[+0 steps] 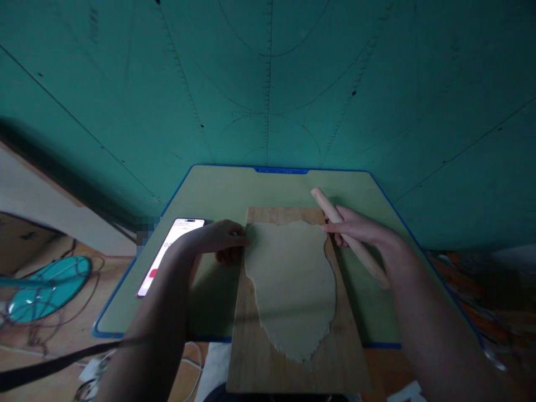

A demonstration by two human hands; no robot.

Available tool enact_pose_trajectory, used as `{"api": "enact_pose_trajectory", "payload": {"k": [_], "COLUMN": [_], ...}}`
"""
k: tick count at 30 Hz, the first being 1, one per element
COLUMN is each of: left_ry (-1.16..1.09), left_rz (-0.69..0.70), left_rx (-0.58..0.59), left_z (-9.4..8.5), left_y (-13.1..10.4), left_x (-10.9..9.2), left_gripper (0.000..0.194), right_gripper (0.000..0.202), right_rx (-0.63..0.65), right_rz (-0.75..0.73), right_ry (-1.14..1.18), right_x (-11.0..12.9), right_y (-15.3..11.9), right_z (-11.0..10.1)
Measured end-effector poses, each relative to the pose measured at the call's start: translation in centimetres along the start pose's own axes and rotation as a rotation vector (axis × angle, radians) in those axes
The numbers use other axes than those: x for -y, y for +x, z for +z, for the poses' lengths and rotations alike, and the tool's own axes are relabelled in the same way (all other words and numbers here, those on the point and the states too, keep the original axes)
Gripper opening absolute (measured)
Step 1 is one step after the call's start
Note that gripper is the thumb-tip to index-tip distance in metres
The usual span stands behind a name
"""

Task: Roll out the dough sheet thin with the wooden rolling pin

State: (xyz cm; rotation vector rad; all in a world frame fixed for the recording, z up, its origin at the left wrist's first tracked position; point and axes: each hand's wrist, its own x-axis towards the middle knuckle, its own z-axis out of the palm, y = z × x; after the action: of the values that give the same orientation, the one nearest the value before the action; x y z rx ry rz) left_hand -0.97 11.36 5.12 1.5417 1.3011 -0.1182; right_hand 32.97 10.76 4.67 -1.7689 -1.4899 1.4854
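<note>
A thin, pale sheet of dough (291, 279) with a ragged outline lies on a wooden board (259, 368), wide at the far end and narrowing towards me. My left hand (229, 240) is closed at the dough's far left edge, its fingertips pinching the rim there. In my right hand (350, 224), a wooden rolling pin (368, 261) slants beyond the board's right side. The thumb or a finger of that hand reaches the dough's far right corner. Part of the pin is covered by the fingers.
The board rests on a pale green table (218, 187) with a blue rim, its near end jutting past the table edge. A lit phone (159, 267) lies left, partly behind my forearm. A green wall (268, 84) stands behind. Cables and a turquoise round base (54, 290) are on the floor.
</note>
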Motion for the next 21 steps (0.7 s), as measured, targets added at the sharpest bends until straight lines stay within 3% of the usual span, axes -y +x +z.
{"api": "enact_pose_trajectory", "payload": {"k": [7,14,21], "left_ry": [-0.084,-0.040,-0.081], "left_rz": [-0.047,-0.011,0.035], "left_rx": [-0.019,0.006,0.042], "left_z": [-0.04,-0.15,-0.40], "left_y": [0.70,0.56,0.42], "left_x": [0.42,0.35,0.62], "left_gripper": [0.046,0.041,0.057], "right_gripper": [0.032,0.027,0.026], "right_rx": [-0.016,-0.055,-0.042], "right_rz": [-0.003,0.018,0.031], "right_ry": [0.065,0.047,0.044], "right_x": [-0.33,-0.19,0.20], "right_y": [0.03,0.06,-0.04], "right_z": [-0.12,0.17,0.31]}}
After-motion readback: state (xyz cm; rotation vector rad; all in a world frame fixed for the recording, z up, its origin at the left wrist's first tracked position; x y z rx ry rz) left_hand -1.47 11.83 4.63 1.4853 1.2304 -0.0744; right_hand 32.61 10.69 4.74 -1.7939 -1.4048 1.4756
